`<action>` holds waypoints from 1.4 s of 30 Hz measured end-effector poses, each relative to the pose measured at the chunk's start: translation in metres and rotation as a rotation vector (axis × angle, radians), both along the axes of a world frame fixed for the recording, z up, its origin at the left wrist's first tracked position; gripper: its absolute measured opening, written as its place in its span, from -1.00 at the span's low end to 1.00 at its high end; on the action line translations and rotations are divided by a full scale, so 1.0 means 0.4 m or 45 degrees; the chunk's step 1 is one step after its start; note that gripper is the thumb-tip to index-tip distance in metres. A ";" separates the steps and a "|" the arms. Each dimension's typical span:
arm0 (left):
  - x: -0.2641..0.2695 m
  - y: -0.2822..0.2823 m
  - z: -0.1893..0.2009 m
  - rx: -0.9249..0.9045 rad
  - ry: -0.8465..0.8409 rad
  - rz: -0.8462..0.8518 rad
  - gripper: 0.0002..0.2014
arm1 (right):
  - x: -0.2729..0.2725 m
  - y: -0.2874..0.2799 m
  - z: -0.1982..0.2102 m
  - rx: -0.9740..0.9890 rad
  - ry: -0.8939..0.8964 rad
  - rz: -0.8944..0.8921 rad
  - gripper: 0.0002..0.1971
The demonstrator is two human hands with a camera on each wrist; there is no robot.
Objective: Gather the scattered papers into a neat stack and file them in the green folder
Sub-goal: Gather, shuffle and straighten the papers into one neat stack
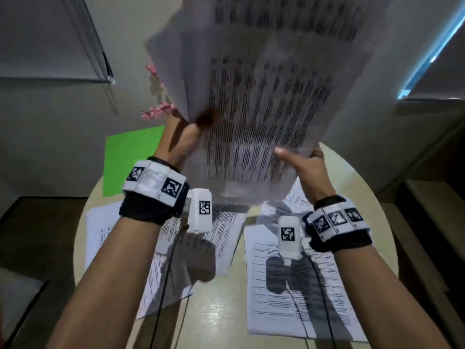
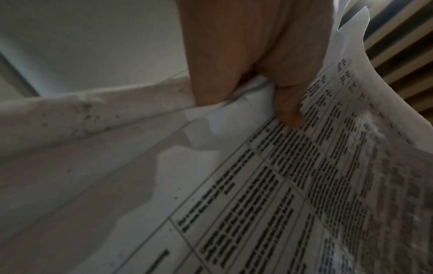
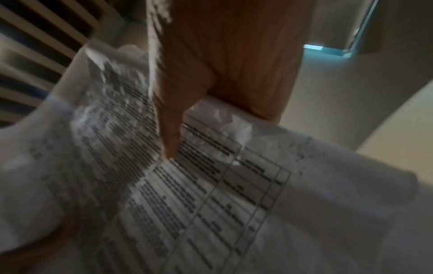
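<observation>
A bundle of printed sheets (image 1: 264, 96) is held up in the air above the round table, blurred and filling the upper middle of the head view. My left hand (image 1: 183, 137) pinches its left edge, thumb on the printed face (image 2: 288, 111). My right hand (image 1: 304, 162) grips the lower right edge, thumb across the print (image 3: 171, 140), fingers behind. More printed papers lie scattered on the table: some at the left (image 1: 161, 250), some at the right (image 1: 297, 278). The green folder (image 1: 128, 159) lies flat at the table's far left edge.
The round cream table (image 1: 221, 321) is small, with dark floor or furniture around it. A pink flower sprig (image 1: 158, 109) stands behind the held sheets. Window blinds hang at the left (image 1: 50, 46) and right. Cables from the wrist cameras trail over the table.
</observation>
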State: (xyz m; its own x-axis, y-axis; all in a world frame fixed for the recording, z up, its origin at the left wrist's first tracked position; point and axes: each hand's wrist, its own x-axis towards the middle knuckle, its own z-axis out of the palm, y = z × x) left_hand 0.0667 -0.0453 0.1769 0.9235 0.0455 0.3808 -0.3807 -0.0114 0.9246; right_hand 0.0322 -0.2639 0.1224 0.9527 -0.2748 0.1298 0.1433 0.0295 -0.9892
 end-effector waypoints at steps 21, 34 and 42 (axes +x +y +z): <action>-0.037 0.105 -0.168 0.634 0.421 -0.166 -0.50 | -0.107 0.093 -0.122 -0.350 0.168 -0.298 -0.82; -0.007 0.087 -0.369 1.399 0.667 -0.519 -0.12 | -0.138 -0.103 -0.056 0.173 0.312 -0.724 -0.65; 0.060 0.069 -0.332 1.510 0.239 0.237 -0.76 | -0.207 -0.129 -0.148 0.239 0.377 -0.278 -0.34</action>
State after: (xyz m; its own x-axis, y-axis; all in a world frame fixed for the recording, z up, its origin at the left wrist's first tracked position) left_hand 0.0907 -0.0178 0.0440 0.9852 -0.1028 0.1368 -0.1445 -0.9279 0.3437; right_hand -0.0504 -0.3153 0.0633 0.8579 -0.4677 -0.2126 -0.1236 0.2138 -0.9690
